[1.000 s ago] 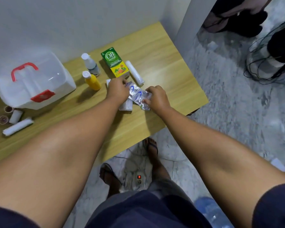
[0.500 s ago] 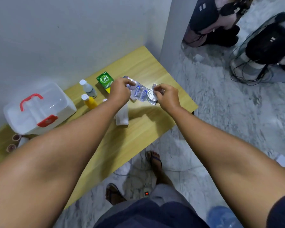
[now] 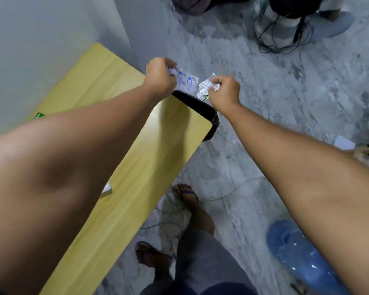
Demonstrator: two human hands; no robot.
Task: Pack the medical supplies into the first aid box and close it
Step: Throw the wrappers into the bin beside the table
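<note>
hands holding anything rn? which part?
Yes. Left hand pinches one end of the foil blister strip; right hand pinches the crumpled other end. It is lifted past the table corner.

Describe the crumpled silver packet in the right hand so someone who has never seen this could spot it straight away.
Find the wooden table and follow it to its far corner, where both hands are raised. The right hand pinches the crumpled foil packet. Unlike the flat strip with blue markings held by the left hand, it is scrunched, shiny silver, with a bit of green.

Bare table (image 3: pixel 124 116) beneath the arms; wall (image 3: pixel 41 50) closes its far side
</note>
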